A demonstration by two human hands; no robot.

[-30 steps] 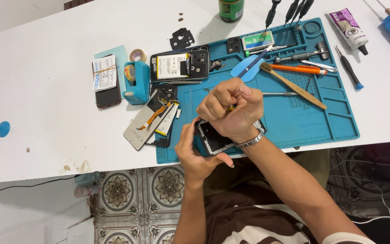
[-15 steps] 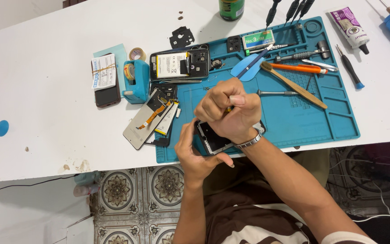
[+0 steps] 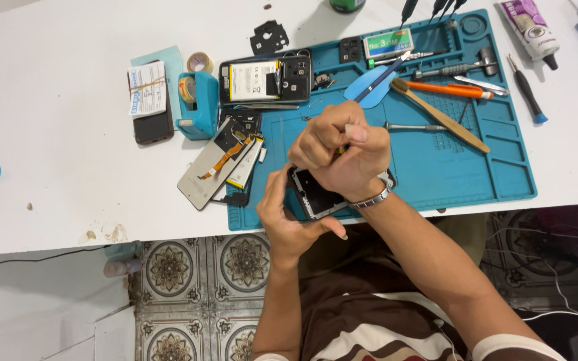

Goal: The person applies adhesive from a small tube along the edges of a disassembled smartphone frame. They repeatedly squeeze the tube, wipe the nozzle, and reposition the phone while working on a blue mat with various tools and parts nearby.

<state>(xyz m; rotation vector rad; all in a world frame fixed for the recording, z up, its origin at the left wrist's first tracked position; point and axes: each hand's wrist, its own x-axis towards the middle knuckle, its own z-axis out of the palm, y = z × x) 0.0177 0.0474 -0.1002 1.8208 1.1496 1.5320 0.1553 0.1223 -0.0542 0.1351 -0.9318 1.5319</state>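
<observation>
A dark phone frame (image 3: 316,195) is held at the near edge of the blue work mat (image 3: 409,167), partly over the mat's front rim and partly out past the table edge. It is gripped from below and from its left side by the left hand (image 3: 287,217), whose fingers are curled up along the frame's edge and whose thumb is laid beneath it. The right hand (image 3: 339,150) is closed into a loose fist directly above the frame, covering its far half; a thin tool seems to be pinched between thumb and fingers, but what it is cannot be told. A metal wristwatch (image 3: 372,197) is worn on the right wrist, just beside the frame's right end.

Toward the far left corner of the mat, an opened phone body (image 3: 265,80) with its battery showing is laid. Off the mat's left edge, a detached screen panel (image 3: 219,164) with an orange flex strip is seen, and beyond it a blue tape dispenser (image 3: 199,103). On the far right part of the mat, an orange-handled tool (image 3: 453,89), a wooden-handled brush (image 3: 439,115) and a blue pry pick (image 3: 369,85) are laid close together. A small screwdriver (image 3: 526,97) is laid on the white table (image 3: 55,167), just off the mat's right edge.
</observation>
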